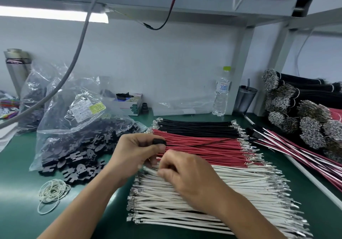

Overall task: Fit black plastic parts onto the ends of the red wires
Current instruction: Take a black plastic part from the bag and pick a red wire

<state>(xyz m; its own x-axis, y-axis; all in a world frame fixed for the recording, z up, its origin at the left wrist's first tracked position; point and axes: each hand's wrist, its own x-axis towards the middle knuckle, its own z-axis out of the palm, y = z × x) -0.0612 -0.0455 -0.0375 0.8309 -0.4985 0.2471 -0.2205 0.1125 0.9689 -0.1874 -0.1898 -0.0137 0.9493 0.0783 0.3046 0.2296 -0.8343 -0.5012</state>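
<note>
Nearest the camera: a fanned row of white insulated wires with metal crimp terminals (212,200), lying flat on the green bench mat (88,207). A loose pile of pale rubber bands (52,192) sits on the mat to the left.

Right hand (190,174) over the white wires, fingers curled tight with tips together at the wires' left ends. Motion blur there; cannot tell whether it has hold of a wire.

Left hand (137,150) just beyond, touching the right hand. Thumb and forefinger pinch a small black plastic part (159,142); a thin dark wire trails from it to the right, across the red row.

Red insulated wires with metal terminals (207,148) lie side by side between the white row and a row of black insulated wires (196,127), the three rows touching.

Left of the hands: a clear plastic bag spilling flat black plastic parts (74,146) onto the mat.

Right: loose red-and-white striped wires (296,151), then stacked bundles of black and red wires with silver terminals (305,112).

Along the back wall: a small open cardboard box (132,103), a clear water bottle with a green cap (222,92), a dark tumbler with a straw (246,98), and a steel flask (16,68) at far left.
</note>
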